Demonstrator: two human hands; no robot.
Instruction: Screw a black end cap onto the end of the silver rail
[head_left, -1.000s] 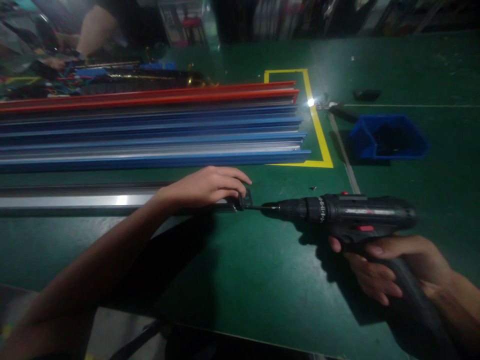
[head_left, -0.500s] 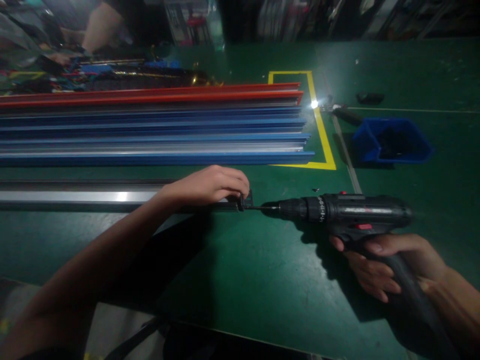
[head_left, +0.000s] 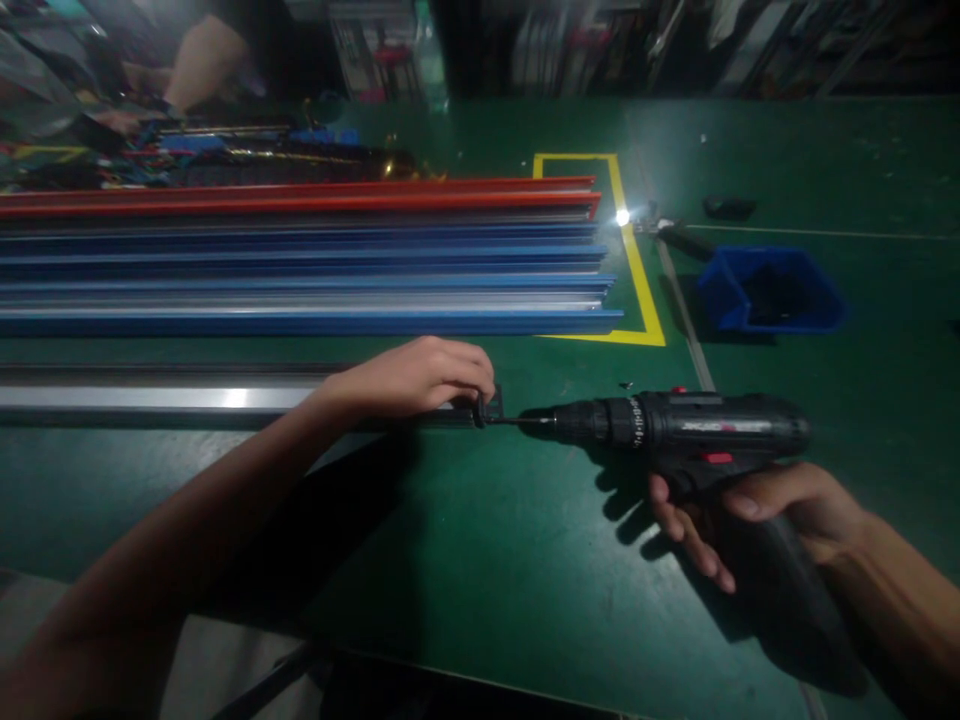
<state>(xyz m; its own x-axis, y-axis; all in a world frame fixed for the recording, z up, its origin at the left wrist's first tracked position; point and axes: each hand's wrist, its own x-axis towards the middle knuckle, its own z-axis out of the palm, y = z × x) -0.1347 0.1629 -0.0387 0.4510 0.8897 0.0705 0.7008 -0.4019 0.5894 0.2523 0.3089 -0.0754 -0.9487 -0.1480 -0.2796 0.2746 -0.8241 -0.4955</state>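
Note:
My right hand (head_left: 757, 520) is round the handle of a black cordless drill (head_left: 720, 425), its fingers loosened below the trigger. The drill points left, and its thin bit (head_left: 517, 420) meets a small black end piece (head_left: 487, 408) at the end of a silver metal profile (head_left: 172, 398). My left hand (head_left: 431, 375) lies over that profile's end, fingers curled down onto the black end piece. The fingertips are partly hidden behind the piece.
Red profiles (head_left: 315, 200) and blue profiles (head_left: 315, 290) lie behind, reaching a yellow tape outline (head_left: 641, 290). A blue bin (head_left: 772, 290) with dark contents stands at right. Cables and a co-worker's arm (head_left: 206, 60) are at back left. The green table's (head_left: 510, 600) front edge runs below.
The fingers of my right hand have loosened and spread from the drill's handle. The whole view has shifted slightly; the left hand stays on the end piece.

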